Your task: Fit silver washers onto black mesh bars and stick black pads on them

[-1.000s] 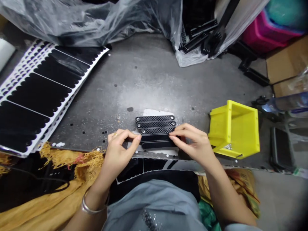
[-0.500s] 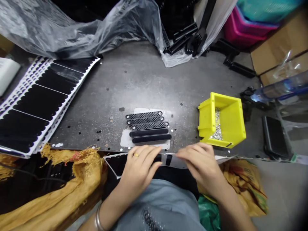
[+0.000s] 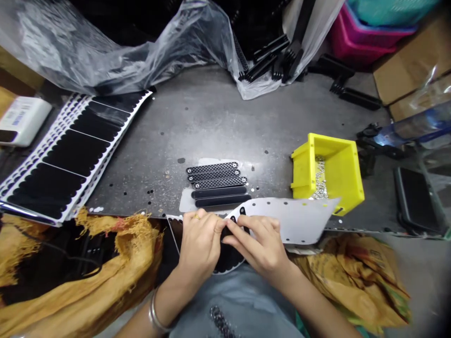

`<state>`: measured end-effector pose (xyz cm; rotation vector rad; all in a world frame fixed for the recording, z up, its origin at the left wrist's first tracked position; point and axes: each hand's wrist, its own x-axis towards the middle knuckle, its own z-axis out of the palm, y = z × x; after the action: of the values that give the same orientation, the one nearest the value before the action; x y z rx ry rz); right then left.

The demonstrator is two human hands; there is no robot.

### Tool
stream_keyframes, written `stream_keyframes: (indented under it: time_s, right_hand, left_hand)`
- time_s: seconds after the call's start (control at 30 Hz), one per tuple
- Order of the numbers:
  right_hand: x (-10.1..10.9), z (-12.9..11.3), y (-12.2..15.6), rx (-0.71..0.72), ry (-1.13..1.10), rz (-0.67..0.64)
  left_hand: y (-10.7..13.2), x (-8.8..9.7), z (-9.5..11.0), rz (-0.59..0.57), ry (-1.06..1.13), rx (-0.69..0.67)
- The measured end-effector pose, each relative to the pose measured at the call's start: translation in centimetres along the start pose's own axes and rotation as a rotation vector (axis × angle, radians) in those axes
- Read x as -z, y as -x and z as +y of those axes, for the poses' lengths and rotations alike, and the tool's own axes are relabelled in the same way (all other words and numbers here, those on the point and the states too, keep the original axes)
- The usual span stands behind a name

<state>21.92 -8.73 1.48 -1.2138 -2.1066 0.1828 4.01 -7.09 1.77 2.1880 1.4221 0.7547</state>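
Observation:
A sticker sheet [image 3: 296,218] is bent over the table's front edge, its pale back with small holes turned up on the right and black showing below my hands. My left hand [image 3: 200,241] is closed on the sheet, thumb against the folded fingers. My right hand [image 3: 262,244] pinches the sheet's bent part, its fingertips almost touching my left thumb. Just beyond them lie three black lattice strips [image 3: 215,174] with a metal dot at each end. Two smooth black strips [image 3: 221,201] lie in front of these.
A yellow bin [image 3: 327,173] with small metal pieces stands right, beside a phone [image 3: 417,197]. Stacked black sticker sheets [image 3: 73,159] lie left. Clear plastic [image 3: 190,37] and black parts [image 3: 275,56] are at the back. Yellow sacks [image 3: 127,249] hang below the front edge.
My hands have come together, the right one moving left to meet the left. The sheet's right part has risen and curled up above the table edge, showing its pale back.

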Motion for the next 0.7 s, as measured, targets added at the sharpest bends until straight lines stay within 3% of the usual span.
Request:
stream_keyframes:
  time_s: [0.13, 0.2, 0.27, 0.33, 0.37, 0.43, 0.53, 0.6, 0.7]
  right_hand:
    - [0.3, 0.6, 0.4, -0.073, -0.208, -0.029]
    - [1.6, 1.4, 1.0, -0.119, -0.446, -0.147]
    - [3.4, 2.3, 1.4, -0.266, -0.78, -0.24]
    - [4.9, 3.1, 0.9, -0.45, -1.011, -0.162]
    - [5.2, 3.5, 0.3, -0.508, -1.001, -0.076]
    - [4.8, 3.9, -1.7, -0.471, -0.738, 0.031]
    - [1.7, 4.1, -5.3, -0.191, -0.28, -0.053]
    - [-0.8, 4.2, -7.4, -0.005, -0.192, -0.136]
    - [-3.6, 4.5, -9.3, 0.116, -0.193, -0.211]
  left_hand:
    - [-0.3, -0.7, -0.3, 0.047, -0.08, -0.04]
    - [-0.1, -1.3, -0.8, 0.112, -0.129, -0.055]
    - [0.2, -2.1, -1.4, 0.196, -0.182, -0.058]
    - [0.6, -2.8, -1.8, 0.24, -0.214, -0.07]
    - [0.7, -3.0, -1.9, 0.256, -0.222, -0.076]
    - [0.7, -2.6, -2.1, 0.308, -0.234, -0.067]
    - [-0.2, -0.4, -2.9, 0.36, -0.207, 0.061]
    - [-1.2, 1.4, -4.2, 0.315, -0.149, 0.186]
    - [-2.5, 2.9, -6.2, 0.215, -0.045, 0.314]
